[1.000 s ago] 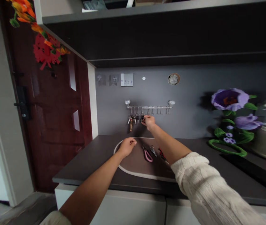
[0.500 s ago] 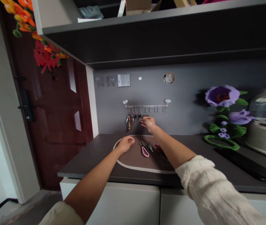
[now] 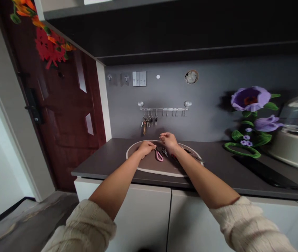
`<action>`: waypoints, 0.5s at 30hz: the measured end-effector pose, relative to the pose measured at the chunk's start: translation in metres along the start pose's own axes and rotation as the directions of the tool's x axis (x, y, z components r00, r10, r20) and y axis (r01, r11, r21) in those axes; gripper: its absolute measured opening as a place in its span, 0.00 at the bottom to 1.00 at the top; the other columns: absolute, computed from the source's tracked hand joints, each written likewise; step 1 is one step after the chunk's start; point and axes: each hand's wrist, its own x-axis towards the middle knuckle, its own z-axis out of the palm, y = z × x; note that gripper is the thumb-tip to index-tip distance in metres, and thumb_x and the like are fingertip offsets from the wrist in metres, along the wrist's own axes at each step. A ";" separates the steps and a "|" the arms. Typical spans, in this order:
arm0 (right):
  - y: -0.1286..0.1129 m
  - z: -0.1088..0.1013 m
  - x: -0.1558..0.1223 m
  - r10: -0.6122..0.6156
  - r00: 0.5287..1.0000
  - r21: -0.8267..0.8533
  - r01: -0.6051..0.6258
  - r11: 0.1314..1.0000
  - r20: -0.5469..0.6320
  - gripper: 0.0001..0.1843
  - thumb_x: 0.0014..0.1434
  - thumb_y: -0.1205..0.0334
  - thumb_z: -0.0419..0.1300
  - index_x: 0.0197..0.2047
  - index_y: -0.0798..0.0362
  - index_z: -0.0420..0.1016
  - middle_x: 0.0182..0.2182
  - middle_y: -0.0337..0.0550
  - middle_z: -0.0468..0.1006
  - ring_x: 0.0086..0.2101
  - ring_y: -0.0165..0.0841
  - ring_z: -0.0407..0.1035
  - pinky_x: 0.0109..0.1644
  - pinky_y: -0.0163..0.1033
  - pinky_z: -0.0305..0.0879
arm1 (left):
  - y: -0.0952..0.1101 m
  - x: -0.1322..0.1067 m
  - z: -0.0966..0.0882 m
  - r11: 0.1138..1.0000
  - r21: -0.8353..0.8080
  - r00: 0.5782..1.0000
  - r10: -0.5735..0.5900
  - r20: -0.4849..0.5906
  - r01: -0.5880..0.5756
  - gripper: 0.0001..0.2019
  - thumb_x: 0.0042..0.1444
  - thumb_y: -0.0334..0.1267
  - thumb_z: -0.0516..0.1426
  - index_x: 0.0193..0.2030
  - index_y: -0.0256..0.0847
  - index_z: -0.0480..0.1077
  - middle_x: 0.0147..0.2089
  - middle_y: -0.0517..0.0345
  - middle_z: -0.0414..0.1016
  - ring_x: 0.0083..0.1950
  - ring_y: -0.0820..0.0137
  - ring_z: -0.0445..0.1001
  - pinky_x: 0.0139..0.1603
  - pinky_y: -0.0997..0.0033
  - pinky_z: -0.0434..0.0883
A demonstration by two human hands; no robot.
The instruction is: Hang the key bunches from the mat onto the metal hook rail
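- I see the left hand (image 3: 146, 149) low over the mat (image 3: 154, 167), its fingertips at the ring end of the pink strap (image 3: 159, 156); from this far off I cannot tell whether they have closed on it. That end is probably the easiest part to pinch.
- The right hand (image 3: 169, 141), apart from the left, hangs over the back of the mat, fingers loosely bent, nothing visible in it.
- The loose keys (image 3: 165, 152) lie on the mat just beside the pink strap, between the hands, which I judge keeps them within easy reach of both.
- A red item (image 3: 174, 157) shows partly behind the right forearm (image 3: 198, 175) (too hidden for me to name).
- On the wall (image 3: 207, 101), the hook rail (image 3: 175, 109) carries the hanging keys (image 3: 148, 122) toward its left end, a brown tag (image 3: 144, 127) among them, with a dark key (image 3: 156, 121) a little apart. Separate hooks, I suppose, keep them from tangling.
- Compared with half a second ago, the right hand has dropped from beside the dark key, which stays hanging, and the left has shifted right to meet the strap.
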 end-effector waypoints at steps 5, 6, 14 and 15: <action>0.016 -0.004 -0.004 -0.109 0.994 -0.217 0.109 0.970 0.012 0.06 0.44 0.71 0.55 0.29 0.55 0.68 0.22 0.37 0.70 0.25 0.25 0.63 0.35 0.33 0.61 | -0.002 -0.005 0.006 0.995 0.079 0.997 0.057 -0.042 -0.053 0.10 0.40 0.42 0.59 0.26 0.37 0.74 0.24 0.57 0.73 0.27 0.73 0.66 0.32 0.74 0.63; 0.017 -0.005 -0.004 -0.126 0.992 -0.259 0.126 0.958 0.015 0.06 0.44 0.71 0.54 0.29 0.55 0.68 0.23 0.37 0.70 0.25 0.26 0.63 0.36 0.34 0.60 | -0.002 -0.006 0.006 0.994 0.097 0.997 0.056 -0.047 -0.052 0.09 0.41 0.41 0.59 0.26 0.37 0.74 0.25 0.57 0.73 0.27 0.73 0.67 0.33 0.74 0.63; 0.012 -0.007 -0.009 -0.209 0.976 -0.491 0.213 0.845 0.065 0.06 0.43 0.74 0.56 0.23 0.53 0.68 0.22 0.38 0.70 0.26 0.27 0.62 0.40 0.36 0.58 | 0.003 -0.005 0.004 0.990 0.070 0.989 0.128 -0.080 -0.123 0.07 0.47 0.34 0.53 0.28 0.35 0.71 0.27 0.57 0.72 0.28 0.75 0.65 0.35 0.74 0.62; 0.012 -0.006 -0.010 -0.217 0.973 -0.507 0.225 0.832 0.075 0.07 0.43 0.74 0.56 0.23 0.53 0.68 0.22 0.39 0.70 0.26 0.28 0.62 0.39 0.36 0.58 | 0.004 -0.005 0.004 0.988 0.061 0.984 0.147 -0.096 -0.142 0.07 0.47 0.33 0.52 0.28 0.34 0.70 0.28 0.57 0.71 0.28 0.75 0.65 0.35 0.74 0.62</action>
